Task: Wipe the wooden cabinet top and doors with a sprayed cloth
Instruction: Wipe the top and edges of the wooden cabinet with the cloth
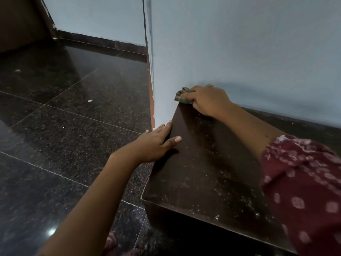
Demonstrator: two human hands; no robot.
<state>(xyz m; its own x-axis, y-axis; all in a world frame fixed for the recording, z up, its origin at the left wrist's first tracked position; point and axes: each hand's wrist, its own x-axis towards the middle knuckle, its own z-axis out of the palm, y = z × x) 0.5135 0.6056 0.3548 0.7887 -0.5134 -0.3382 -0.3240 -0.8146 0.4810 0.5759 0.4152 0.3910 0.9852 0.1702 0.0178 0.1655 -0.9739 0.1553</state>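
The dark brown wooden cabinet top (203,169) runs from the lower right up to the wall, speckled with pale dust. My right hand (206,98) is at its far left corner against the wall, fingers closed on a bunched grey-green cloth (182,96) pressed onto the wood. My left hand (156,141) lies flat on the cabinet's left edge, fingers spread, thumb resting on the top, holding nothing. The cabinet doors are out of sight below the front edge.
A pale blue wall (239,52) stands right behind the cabinet, with its corner (150,71) just left of the cloth. Dark polished granite floor (64,117) spreads to the left. My maroon patterned sleeve (304,182) covers the cabinet's right part.
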